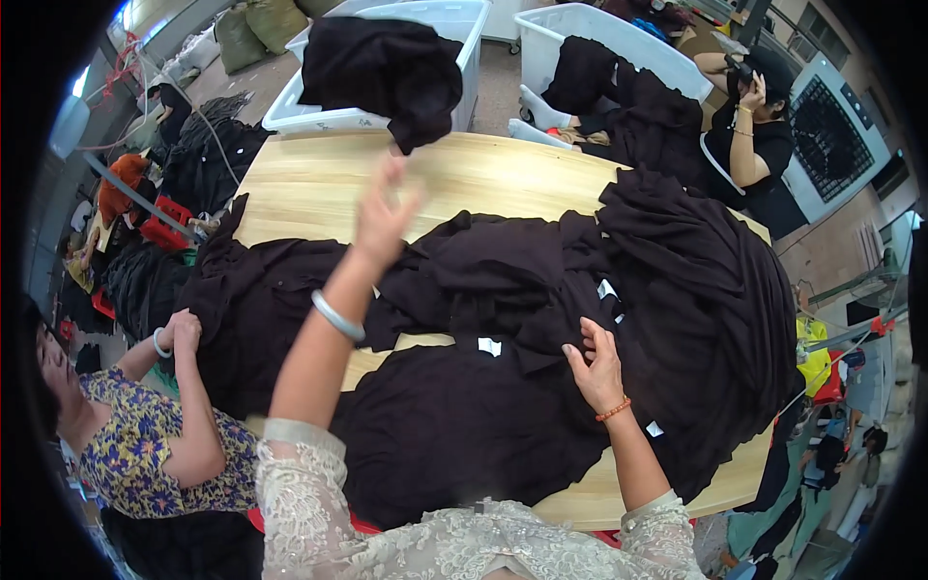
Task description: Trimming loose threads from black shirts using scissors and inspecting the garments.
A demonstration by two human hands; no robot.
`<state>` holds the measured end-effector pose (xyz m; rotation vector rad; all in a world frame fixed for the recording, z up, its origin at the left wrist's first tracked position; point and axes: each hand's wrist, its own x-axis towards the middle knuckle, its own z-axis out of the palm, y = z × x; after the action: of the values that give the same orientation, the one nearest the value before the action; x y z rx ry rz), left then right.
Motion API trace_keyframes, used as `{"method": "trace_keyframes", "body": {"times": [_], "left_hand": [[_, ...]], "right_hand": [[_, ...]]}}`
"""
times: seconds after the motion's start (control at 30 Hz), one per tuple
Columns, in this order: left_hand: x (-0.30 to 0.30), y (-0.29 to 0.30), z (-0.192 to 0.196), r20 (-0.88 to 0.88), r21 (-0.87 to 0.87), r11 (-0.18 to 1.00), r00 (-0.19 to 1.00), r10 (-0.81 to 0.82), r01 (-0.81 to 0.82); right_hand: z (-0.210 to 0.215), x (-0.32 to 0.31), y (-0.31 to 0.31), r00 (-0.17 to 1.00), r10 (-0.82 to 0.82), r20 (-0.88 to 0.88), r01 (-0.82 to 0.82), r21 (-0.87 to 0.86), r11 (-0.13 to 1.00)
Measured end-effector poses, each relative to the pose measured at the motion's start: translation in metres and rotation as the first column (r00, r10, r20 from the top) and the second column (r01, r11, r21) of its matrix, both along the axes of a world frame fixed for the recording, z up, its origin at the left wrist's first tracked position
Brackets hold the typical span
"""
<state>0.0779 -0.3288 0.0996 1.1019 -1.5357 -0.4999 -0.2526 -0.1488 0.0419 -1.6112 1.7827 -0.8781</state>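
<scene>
My left hand (385,208), blurred by motion, reaches over the far part of the table, its fingers apart. Just beyond its fingertips a bunched dark garment (382,72) hangs in front of and over the rim of a white bin. Whether the fingertips touch it is hard to tell. Lower right, my right hand (596,369) hovers at or rests lightly on dark cloth, fingers slightly bent and thumb apart, with nothing in it. Beneath it spreads a dark garment (474,425) with a small white label (490,346). A large heap of dark garments (696,290) lies to the right.
The pale wooden table (503,179) shows bare wood at its far side. Beyond it stand a white bin (469,58) and another white bin (580,24). A co-worker (164,425) at left handles dark cloth; another person (749,126) is at far right.
</scene>
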Motion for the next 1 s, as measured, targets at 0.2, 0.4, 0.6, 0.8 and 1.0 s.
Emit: {"method": "trace_keyframes", "body": {"times": [0.2,0.4,0.6,0.8,1.0], "left_hand": [[0.013,0.078,-0.156,0.36,0.615,0.745,0.933,0.026,-0.258],[-0.024,0.083,-0.197,-0.17,0.713,0.699,0.954,0.248,-0.055],[-0.014,0.076,-0.216,-0.157,0.464,0.812,0.869,0.468,-0.354],[-0.011,0.078,-0.133,-0.618,0.396,0.918,0.745,0.252,0.017],[-0.032,0.11,-0.118,-0.533,0.401,0.914,0.827,0.181,0.058]], "right_hand": [[-0.033,0.015,-0.013,0.959,0.007,-0.284,-0.05,-0.141,0.989],[-0.052,0.023,-0.032,0.922,-0.06,-0.381,0.029,-0.087,0.996],[-0.073,0.011,-0.061,0.995,-0.07,-0.071,0.054,-0.213,0.976],[-0.021,-0.007,-0.042,0.997,0.056,-0.053,-0.067,-0.228,0.971],[-0.039,0.032,-0.042,0.944,-0.003,-0.329,-0.073,-0.217,0.973]]}}
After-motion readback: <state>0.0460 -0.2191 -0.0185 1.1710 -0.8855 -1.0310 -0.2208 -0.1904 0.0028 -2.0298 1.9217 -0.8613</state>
